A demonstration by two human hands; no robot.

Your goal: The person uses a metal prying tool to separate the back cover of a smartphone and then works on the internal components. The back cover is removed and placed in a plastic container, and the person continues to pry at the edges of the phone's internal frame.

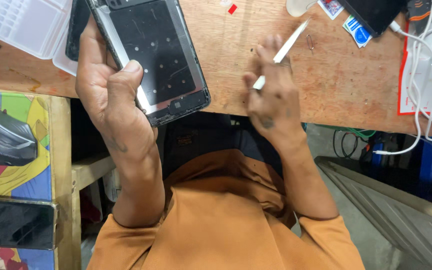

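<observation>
Wooden bench [336,85] under both hands. Left hand [108,95] grips opened tablet [156,55] by its edge; right hand [271,97] pinches white tweezers [286,47]. Clear compartment tray [21,22], contents indiscernible, beyond left hand.

One opened phone [158,55] at eleven o'clock, one white pry tool [288,45] at one o'clock, two hands, one clear plastic tray [21,22].

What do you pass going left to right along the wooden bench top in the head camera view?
Clear plastic compartment tray → opened phone in the left hand → right hand holding a white pry tool → SIM ejector pin → white cables.
</observation>
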